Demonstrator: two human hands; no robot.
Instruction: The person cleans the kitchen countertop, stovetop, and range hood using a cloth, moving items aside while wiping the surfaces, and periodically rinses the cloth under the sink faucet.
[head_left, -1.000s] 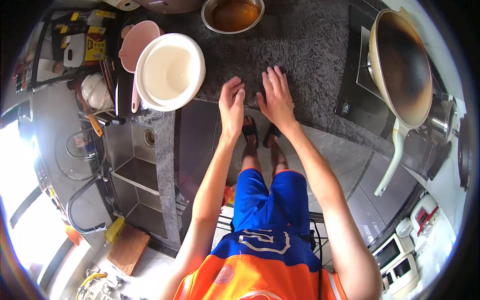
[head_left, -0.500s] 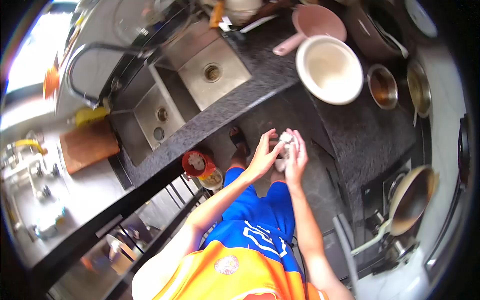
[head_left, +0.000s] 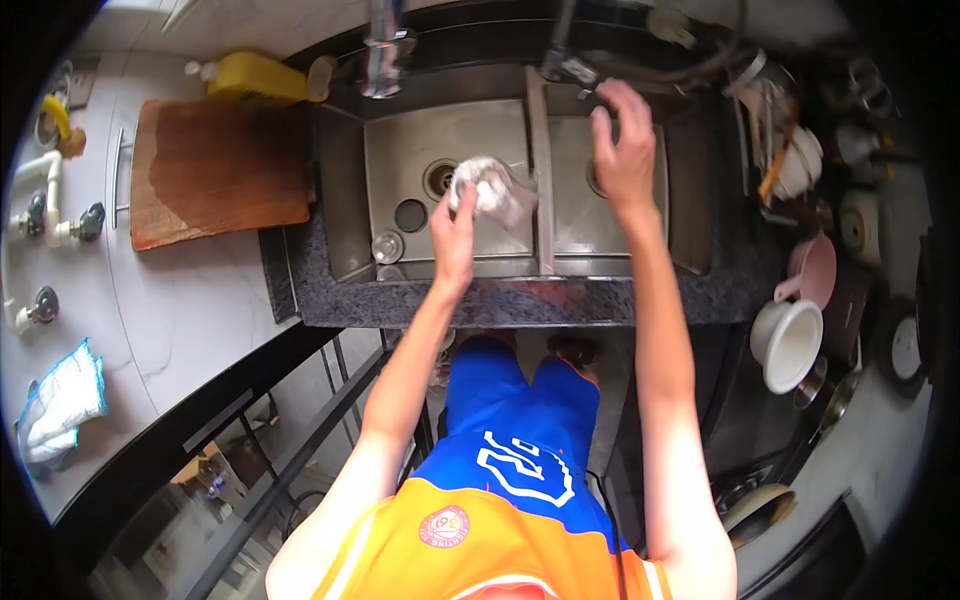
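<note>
My left hand (head_left: 453,235) is closed on a crumpled whitish cloth (head_left: 492,195) over the left basin of the steel sink (head_left: 500,125). The cloth's lower right end hangs loose and is blurred. Over the right basin, my right hand (head_left: 628,150) reaches up to the black base of the faucet (head_left: 575,72), fingers apart and nothing seen in them. Whether its fingertips touch the faucet I cannot tell. A dark round stopper (head_left: 410,215) and a small clear cup (head_left: 387,247) lie in the left basin.
A wooden cutting board (head_left: 220,175) and a yellow bottle (head_left: 258,78) are left of the sink. A white bowl (head_left: 787,345) and a pink colander (head_left: 812,272) sit at the right. The dark stone edge (head_left: 480,303) runs along the sink's front.
The view has turned left from the stove counter to the sink. The whitish cloth, between both hands half a second ago, is now in my left hand alone. My right hand has moved up and away.
</note>
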